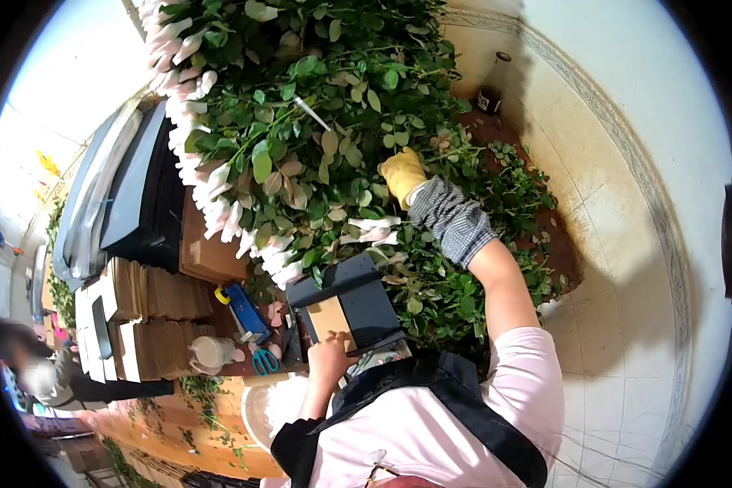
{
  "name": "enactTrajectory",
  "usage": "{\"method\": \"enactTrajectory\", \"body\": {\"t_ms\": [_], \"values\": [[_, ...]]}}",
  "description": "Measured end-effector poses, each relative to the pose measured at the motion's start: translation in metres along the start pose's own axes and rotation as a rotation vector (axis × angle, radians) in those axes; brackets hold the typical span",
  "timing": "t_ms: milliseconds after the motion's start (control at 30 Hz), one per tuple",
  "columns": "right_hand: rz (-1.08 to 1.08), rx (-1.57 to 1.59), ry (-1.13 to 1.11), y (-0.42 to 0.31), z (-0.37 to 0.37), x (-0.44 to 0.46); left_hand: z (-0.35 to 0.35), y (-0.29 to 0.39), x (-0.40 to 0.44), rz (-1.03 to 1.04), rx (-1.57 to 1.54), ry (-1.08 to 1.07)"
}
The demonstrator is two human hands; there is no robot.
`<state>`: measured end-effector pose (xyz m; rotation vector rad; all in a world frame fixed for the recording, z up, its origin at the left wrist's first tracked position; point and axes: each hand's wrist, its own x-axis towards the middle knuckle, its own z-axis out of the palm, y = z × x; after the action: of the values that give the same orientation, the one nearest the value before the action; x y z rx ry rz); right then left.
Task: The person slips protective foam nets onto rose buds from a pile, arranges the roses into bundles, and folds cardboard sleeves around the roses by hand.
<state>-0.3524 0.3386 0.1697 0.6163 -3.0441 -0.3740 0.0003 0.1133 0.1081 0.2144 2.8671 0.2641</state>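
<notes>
My left hand [331,358], bare, lies at the lower edge of a brown cardboard piece [327,317], its fingers resting on it. That piece sits on a black folded sheet [374,305]. My right hand [403,175], in a yellow glove with a checked sleeve cover, is closed among the leaves of a large heap of leafy flower stems [325,163]. The leaves hide what its fingers hold, if anything. Pale pink-white sleeves [215,191] cover the flower ends along the heap's left side. A few more sleeved flowers [374,230] lie between my hands.
Teal-handled scissors [264,360], a blue tape dispenser [246,313] and a clear jug [211,352] sit left of my left hand. Stacked cardboard [150,325] and black sheets [142,183] stand further left. A bottle [492,85] stands by the wall. Another person [45,378] is at far left.
</notes>
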Motion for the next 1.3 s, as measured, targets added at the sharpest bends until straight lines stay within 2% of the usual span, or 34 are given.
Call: {"method": "enactTrajectory", "body": {"t_ms": [133, 167, 233, 267, 333, 433, 467, 500, 533, 600, 633, 667, 700, 733, 800, 867, 900, 933, 967, 1000, 1033, 1067, 1133, 1200, 1267, 1300], "values": [[0.002, 0.131, 0.364, 0.028, 0.001, -0.048, 0.005, -0.003, 0.0, 0.036, 0.01, 0.047], [0.091, 0.186, 0.338, 0.041, 0.002, -0.059, 0.005, -0.002, 0.0, 0.021, -0.004, 0.047], [0.132, 0.224, 0.509, 0.066, -0.01, -0.095, 0.003, -0.001, 0.0, 0.007, 0.008, 0.018], [0.087, 0.213, 0.707, 0.072, -0.027, -0.124, 0.005, -0.003, -0.001, 0.022, 0.003, 0.058], [0.041, 0.193, 0.862, 0.082, -0.045, -0.162, 0.012, -0.007, -0.001, 0.032, 0.006, 0.048], [-0.092, 0.452, 0.65, 0.086, -0.041, -0.22, -0.008, -0.01, 0.0, 0.069, -0.077, -0.009], [-0.155, 0.655, 0.531, 0.074, -0.042, -0.232, -0.02, -0.011, 0.004, -0.025, -0.105, -0.094], [-0.166, 0.59, 0.379, 0.065, -0.022, -0.245, -0.012, -0.028, 0.01, 0.041, -0.208, -0.049], [-0.22, 0.725, 0.389, 0.05, -0.011, -0.259, 0.002, -0.052, 0.02, 0.107, -0.31, -0.005], [-0.095, 0.565, 0.134, 0.022, 0.03, -0.283, 0.03, -0.087, 0.04, 0.029, -1.332, -0.133], [-0.037, 0.413, 0.104, 0.01, 0.043, -0.292, 0.003, -0.084, 0.037, -0.165, -1.388, -0.261], [0.019, 0.262, 0.074, 0.0, 0.051, -0.299, 0.002, -0.09, 0.04, -0.156, -1.474, -0.363], [0.064, 0.276, 0.267, -0.009, 0.048, -0.303, 0.006, -0.089, 0.041, -0.042, -1.227, -0.336], [0.131, 0.289, 0.366, -0.02, 0.038, -0.31, 0.006, -0.086, 0.039, 0.065, -0.98, -0.305], [0.241, 0.292, 0.638, -0.039, 0.04, -0.317, 0.006, -0.073, 0.034, 0.379, -0.788, -0.161], [0.361, 0.369, 0.571, -0.05, 0.099, -0.321, 0.016, -0.07, 0.03, 0.28, -0.744, -0.202], [0.353, 0.63, 0.47, -0.053, 0.147, -0.335, -0.009, -0.054, 0.026, 0.229, -0.83, -0.237], [0.35, 0.666, 0.207, -0.049, 0.142, -0.341, -0.007, -0.053, 0.024, 0.198, -0.812, -0.241], [0.308, 0.824, 0.078, -0.033, 0.15, -0.34, 0.003, -0.053, 0.02, 0.27, -0.75, -0.118], [0.21, 0.935, -0.061, -0.011, 0.14, -0.335, 0.011, -0.05, 0.018, 0.339, -0.686, 0.0], [0.123, 1.046, -0.21, 0.011, 0.128, -0.33, 0.012, -0.044, 0.014, 0.295, -0.665, 0.039], [0.33, 0.999, -0.653, 0.019, 0.013, -0.299, 0.021, -0.042, 0.014, 0.201, -0.601, 0.041], [0.135, 0.725, -0.183, 0.039, 0.009, -0.281, 0.02, -0.04, 0.016, 0.153, -0.634, 0.01], [0.187, 0.484, -0.088, 0.038, -0.026, -0.233, 0.027, -0.046, 0.015, 0.151, -0.645, 0.03], [0.107, 0.567, 0.108, 0.023, -0.048, -0.176, 0.032, -0.054, 0.016, 0.096, -0.787, -0.002], [0.042, 0.597, 0.305, 0.014, -0.039, -0.139, 0.03, -0.054, 0.015, 0.066, -0.806, -0.031]]}}
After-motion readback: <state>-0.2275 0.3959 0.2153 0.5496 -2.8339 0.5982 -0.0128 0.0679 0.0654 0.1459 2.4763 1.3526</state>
